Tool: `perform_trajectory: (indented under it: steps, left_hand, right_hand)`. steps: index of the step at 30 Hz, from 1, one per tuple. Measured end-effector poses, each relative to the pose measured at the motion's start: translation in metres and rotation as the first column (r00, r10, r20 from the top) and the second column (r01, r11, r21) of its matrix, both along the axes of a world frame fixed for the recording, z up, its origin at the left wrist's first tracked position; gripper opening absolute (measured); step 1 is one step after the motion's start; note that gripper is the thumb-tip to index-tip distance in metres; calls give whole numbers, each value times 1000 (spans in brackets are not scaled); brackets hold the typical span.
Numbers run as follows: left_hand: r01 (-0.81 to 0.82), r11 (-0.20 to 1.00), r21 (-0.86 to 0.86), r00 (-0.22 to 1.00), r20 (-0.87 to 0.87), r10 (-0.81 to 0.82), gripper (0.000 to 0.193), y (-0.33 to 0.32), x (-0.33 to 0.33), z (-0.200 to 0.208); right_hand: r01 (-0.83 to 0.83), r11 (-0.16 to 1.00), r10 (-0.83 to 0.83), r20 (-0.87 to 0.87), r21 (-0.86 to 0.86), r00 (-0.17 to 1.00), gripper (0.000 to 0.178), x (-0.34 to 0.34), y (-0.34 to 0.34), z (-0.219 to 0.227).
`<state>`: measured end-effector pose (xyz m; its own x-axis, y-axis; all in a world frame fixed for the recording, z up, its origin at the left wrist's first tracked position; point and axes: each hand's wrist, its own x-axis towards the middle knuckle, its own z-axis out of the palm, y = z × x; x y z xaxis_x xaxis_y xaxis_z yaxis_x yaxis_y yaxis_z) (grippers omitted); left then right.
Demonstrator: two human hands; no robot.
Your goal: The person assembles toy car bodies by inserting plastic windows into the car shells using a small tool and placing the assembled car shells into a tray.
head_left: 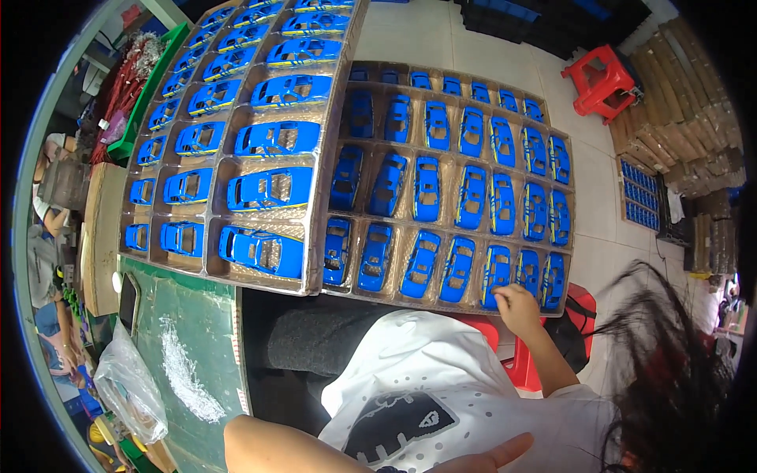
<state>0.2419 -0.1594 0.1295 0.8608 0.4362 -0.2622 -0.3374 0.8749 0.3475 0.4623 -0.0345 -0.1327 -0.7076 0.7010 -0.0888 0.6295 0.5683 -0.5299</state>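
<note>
Two brown plastic trays hold rows of blue toy car bodies with yellow stripes. The lower tray (pixel 568 236) lies in front of me, and the upper tray (pixel 327 158) overlaps its left side. My right hand (pixel 518 306) reaches the near row of the lower tray, fingers curled on the near end of one blue car body (pixel 496 273). My left hand (pixel 493 457) lies at the bottom edge against my white shirt (pixel 426 355), thumb out, with nothing seen in it. Its fingers are cut off by the frame.
A green table top (pixel 197 331) at the left carries a clear plastic bag (pixel 130 386) and a white smear. A red stool (pixel 603 79) stands at the far right beside stacked cardboard (pixel 678 110). Another person sits at the left edge (pixel 43 260).
</note>
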Motion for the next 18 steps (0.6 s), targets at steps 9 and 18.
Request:
perform_trajectory:
  steps: [9,18]
  left_hand:
    - [139,521,842,631,-480,609,39,7,-32,-18]
    - [451,-161,878,-8,185,983,75,-9,-97,16]
  right_hand:
    - [211,961,-97,499,-177,861,43,50,34,8]
    - [216,976,-187,659,39,729,39,24,32,19]
